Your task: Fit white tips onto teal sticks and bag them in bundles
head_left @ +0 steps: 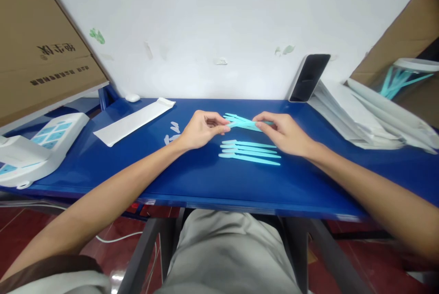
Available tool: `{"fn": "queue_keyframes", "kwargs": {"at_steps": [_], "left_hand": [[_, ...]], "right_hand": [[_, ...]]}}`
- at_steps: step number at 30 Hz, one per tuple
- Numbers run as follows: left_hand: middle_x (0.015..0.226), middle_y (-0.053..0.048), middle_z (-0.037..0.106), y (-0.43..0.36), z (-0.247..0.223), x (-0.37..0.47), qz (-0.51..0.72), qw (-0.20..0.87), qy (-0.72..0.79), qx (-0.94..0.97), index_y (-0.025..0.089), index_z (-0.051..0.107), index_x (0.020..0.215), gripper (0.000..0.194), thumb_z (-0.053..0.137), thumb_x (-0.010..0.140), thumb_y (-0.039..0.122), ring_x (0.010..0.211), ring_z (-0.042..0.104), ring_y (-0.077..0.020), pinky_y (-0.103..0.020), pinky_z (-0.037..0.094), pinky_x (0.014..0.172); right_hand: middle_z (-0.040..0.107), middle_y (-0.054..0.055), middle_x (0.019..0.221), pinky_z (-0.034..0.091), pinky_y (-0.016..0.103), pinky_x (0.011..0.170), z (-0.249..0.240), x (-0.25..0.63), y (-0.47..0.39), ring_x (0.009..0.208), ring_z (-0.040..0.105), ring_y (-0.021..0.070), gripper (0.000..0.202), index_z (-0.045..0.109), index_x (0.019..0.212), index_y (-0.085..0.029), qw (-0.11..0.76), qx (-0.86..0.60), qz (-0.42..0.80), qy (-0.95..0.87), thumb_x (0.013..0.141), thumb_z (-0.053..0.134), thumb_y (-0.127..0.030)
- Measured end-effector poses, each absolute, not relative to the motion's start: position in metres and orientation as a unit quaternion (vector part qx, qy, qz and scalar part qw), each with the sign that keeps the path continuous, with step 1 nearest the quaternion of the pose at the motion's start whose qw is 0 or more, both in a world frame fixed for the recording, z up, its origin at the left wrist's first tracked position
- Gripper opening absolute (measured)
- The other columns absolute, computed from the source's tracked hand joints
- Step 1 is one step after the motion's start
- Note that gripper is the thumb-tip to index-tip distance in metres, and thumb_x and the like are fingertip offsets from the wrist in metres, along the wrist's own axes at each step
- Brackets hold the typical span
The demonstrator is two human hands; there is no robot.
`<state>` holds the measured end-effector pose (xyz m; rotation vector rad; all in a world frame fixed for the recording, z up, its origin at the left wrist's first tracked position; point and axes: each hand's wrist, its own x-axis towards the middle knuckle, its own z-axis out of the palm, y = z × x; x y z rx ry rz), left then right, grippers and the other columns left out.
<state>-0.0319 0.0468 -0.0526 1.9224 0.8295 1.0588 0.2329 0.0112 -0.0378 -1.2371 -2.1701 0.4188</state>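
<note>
My left hand pinches the blade end of a turquoise eyebrow razor between thumb and fingers. At its handle end, my right hand grips the same razor, which is held level just above the table. Several more razors lie crossed behind it, partly covered by the hands. In front, a row of several turquoise razors lies side by side, pale caps or blade ends to the left. Left of my left hand are several small translucent caps, some partly hidden by the wrist.
On the blue table lie a long white packet and a white device at left. A phone leans against the wall. White envelopes are stacked at right, near a tub of turquoise sticks. A cardboard box stands left.
</note>
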Motion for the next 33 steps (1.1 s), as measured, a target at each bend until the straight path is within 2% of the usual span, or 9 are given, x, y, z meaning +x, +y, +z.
{"fn": "queue_keyframes", "kwargs": {"at_steps": [4,7,11,14,19,23,27,30,33], "left_hand": [[0.086,-0.007,0.078,0.053,-0.042,-0.039,0.358,0.223,0.316,0.850,0.019,0.079,0.099,0.032,0.073,0.088,0.048,0.079,0.070,-0.0202,-0.034,0.053,0.079],[0.075,-0.003,0.074,0.071,-0.037,-0.060,0.334,0.078,0.367,0.865,0.020,0.079,0.100,0.033,0.063,0.092,0.048,0.068,0.064,-0.0182,-0.036,0.047,0.082],[0.050,-0.002,0.057,0.100,-0.033,-0.112,0.295,0.009,0.516,0.804,0.017,0.070,0.065,0.040,0.059,0.090,0.046,0.052,0.049,-0.0172,-0.033,0.036,0.064],[0.042,-0.003,0.049,0.112,-0.025,-0.149,0.225,0.035,0.589,0.775,0.019,0.060,0.050,0.049,0.064,0.088,0.049,0.049,0.043,-0.0168,-0.033,0.032,0.061],[0.049,-0.002,0.060,0.114,-0.010,-0.176,0.060,0.081,0.632,0.768,0.018,0.067,0.057,0.059,0.064,0.090,0.067,0.049,0.048,-0.0144,-0.031,0.036,0.059],[0.047,-0.003,0.055,0.114,-0.006,-0.182,-0.026,0.087,0.648,0.756,0.020,0.057,0.049,0.069,0.061,0.086,0.078,0.044,0.044,-0.0137,-0.032,0.034,0.054],[0.056,-0.003,0.063,0.117,-0.012,-0.186,0.012,0.123,0.621,0.774,0.020,0.065,0.063,0.060,0.071,0.075,0.079,0.049,0.049,-0.0155,-0.031,0.036,0.055],[0.068,-0.003,0.070,0.121,-0.020,-0.185,0.096,0.135,0.584,0.795,0.022,0.074,0.084,0.049,0.084,0.065,0.066,0.056,0.056,-0.0181,-0.029,0.037,0.058],[0.068,-0.003,0.069,0.125,-0.029,-0.178,0.133,0.131,0.543,0.819,0.023,0.075,0.083,0.039,0.078,0.068,0.059,0.057,0.056,-0.0184,-0.028,0.036,0.060]], "right_hand": [[0.066,0.006,0.088,0.044,0.033,0.072,-0.040,0.231,0.015,0.076,0.058,0.0206,0.032,0.068,0.100,-0.019,0.280,-0.445,0.124,-0.842,0.100,0.045,-0.042],[0.064,0.010,0.093,0.045,0.037,0.081,-0.047,0.231,0.019,0.086,0.062,0.0243,0.032,0.070,0.096,-0.018,0.266,-0.426,0.095,-0.860,0.099,0.046,-0.039],[0.066,0.009,0.091,0.047,0.038,0.078,-0.057,0.235,0.022,0.084,0.063,0.0244,0.031,0.070,0.109,-0.019,0.237,-0.422,0.114,-0.867,0.100,0.045,-0.035],[0.068,0.009,0.091,0.047,0.038,0.079,-0.060,0.236,0.022,0.084,0.062,0.0243,0.030,0.070,0.111,-0.020,0.217,-0.409,0.115,-0.879,0.100,0.045,-0.031],[0.068,0.012,0.104,0.046,0.043,0.089,-0.063,0.237,0.023,0.095,0.058,0.0273,0.028,0.075,0.099,-0.020,0.238,-0.401,0.040,-0.884,0.099,0.048,-0.030],[0.070,0.013,0.111,0.047,0.045,0.092,-0.065,0.240,0.028,0.099,0.060,0.0282,0.032,0.074,0.103,-0.018,0.240,-0.414,0.019,-0.878,0.102,0.044,-0.030],[0.073,0.011,0.117,0.048,0.046,0.096,-0.067,0.244,0.033,0.108,0.063,0.0296,0.034,0.073,0.114,-0.019,0.218,-0.408,0.034,-0.886,0.101,0.042,-0.024],[0.075,0.011,0.112,0.051,0.045,0.094,-0.066,0.244,0.034,0.105,0.067,0.0286,0.032,0.074,0.109,-0.019,0.215,-0.414,0.049,-0.883,0.098,0.044,-0.020],[0.076,0.011,0.104,0.053,0.042,0.089,-0.064,0.243,0.035,0.097,0.070,0.0268,0.027,0.075,0.101,-0.018,0.222,-0.427,0.056,-0.875,0.095,0.049,-0.020]]}}
